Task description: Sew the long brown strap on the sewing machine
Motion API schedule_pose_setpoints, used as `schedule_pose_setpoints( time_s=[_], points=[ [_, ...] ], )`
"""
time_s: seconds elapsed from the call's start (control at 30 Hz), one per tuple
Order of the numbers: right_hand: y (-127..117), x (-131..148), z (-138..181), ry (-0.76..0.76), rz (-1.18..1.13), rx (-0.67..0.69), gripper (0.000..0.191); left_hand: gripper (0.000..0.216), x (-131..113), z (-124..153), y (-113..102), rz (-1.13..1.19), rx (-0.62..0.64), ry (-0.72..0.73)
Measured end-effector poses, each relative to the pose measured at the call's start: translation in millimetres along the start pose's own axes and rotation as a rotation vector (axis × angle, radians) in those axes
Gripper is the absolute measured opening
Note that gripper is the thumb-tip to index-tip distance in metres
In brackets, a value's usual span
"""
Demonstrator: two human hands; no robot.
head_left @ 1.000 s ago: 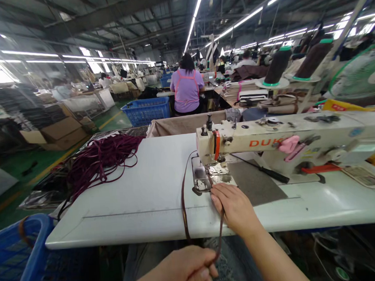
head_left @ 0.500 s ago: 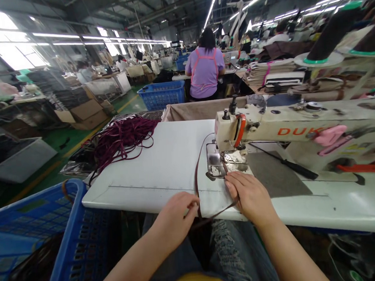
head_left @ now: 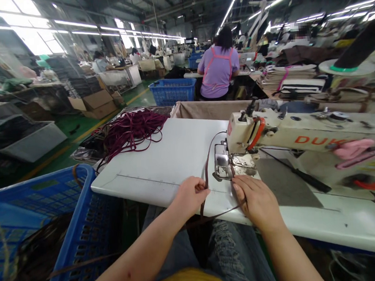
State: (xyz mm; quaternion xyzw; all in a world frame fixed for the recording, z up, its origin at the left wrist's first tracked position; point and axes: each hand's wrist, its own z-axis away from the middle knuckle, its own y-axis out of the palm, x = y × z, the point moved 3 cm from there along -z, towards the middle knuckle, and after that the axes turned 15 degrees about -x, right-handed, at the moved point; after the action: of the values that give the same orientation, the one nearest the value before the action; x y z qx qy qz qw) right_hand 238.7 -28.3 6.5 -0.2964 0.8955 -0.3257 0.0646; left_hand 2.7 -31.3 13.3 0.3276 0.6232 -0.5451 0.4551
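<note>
A thin dark brown strap (head_left: 207, 160) runs from the sewing machine (head_left: 247, 130) in a loop over the white table. My left hand (head_left: 194, 195) has its fingers pinched together at the strap, left of the needle plate (head_left: 222, 159). Just in front of the presser foot, my right hand (head_left: 257, 197) presses the strap's other run, thumb and fingers closed on it. From under that hand the strap slants down across the table's front edge. The ends of the strap are hidden.
A heap of maroon straps (head_left: 136, 129) lies at the table's left end. Below it stands a blue basket (head_left: 88, 176) with dark material inside. Black scissors-like tool (head_left: 310, 179) rests beside the machine arm. A person in a purple shirt (head_left: 218, 70) sits ahead.
The whole view has shifted, so the scene sits further right. My left hand has moved slightly up along the strap and away from me. My right hand stays by the presser foot.
</note>
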Motion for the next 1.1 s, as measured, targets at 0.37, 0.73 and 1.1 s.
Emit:
schedule_pose_setpoints(
  time_s=[0.37,0.73,1.1],
  points=[
    [-2,1,-2,0.028,-0.002,0.017,0.036,0.052,-2,11,-2,0.444,0.187,-0.255],
    [-2,2,-2,0.048,-0.013,0.022,0.037,0.078,-8,17,-3,0.449,0.212,-0.309],
    [-2,2,-2,0.067,-0.015,0.040,0.038,0.058,-15,20,-2,0.467,0.192,-0.313]
  ],
)
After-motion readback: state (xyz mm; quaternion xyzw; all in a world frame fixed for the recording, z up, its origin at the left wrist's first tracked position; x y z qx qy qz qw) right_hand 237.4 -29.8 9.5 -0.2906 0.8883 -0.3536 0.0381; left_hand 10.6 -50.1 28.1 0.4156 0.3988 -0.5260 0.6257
